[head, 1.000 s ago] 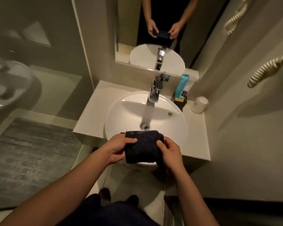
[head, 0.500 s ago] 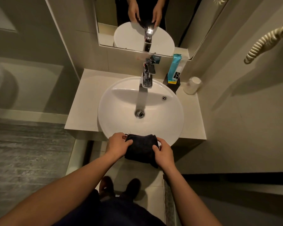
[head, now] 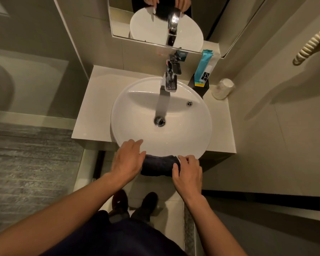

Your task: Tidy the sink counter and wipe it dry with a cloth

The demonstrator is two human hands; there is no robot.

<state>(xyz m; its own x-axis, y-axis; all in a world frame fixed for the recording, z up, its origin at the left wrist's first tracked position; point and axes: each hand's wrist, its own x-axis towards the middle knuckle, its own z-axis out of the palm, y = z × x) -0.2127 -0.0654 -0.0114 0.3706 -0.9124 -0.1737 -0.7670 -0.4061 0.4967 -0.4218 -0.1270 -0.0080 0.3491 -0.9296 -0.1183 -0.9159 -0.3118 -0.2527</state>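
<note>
Cloth, one: dark navy or near-black, soft knit-like surface, folded or bunched into a thick pad. Location: just below the near rim of the basin, in front of the counter, held between the two hands; its upper edge is hidden under the rim.

Left hand, one: palm down, fingers spread and loosely extended, fingertips lying over the basin rim, thumb side against the cloth's left end. Whether it actually grips the cloth cannot be told.

Right hand, one: fingers curled, closed on the cloth's right end.

Basin, one: white, round, set on a pale counter; one drain at centre.

Faucet, one: chrome, at the far rim.

Tube, one: teal, upright in a black holder, right of the faucet.

Cup, one: white, at the counter's far right corner.

Mirror, one: above, reflecting basin and hands.
</note>
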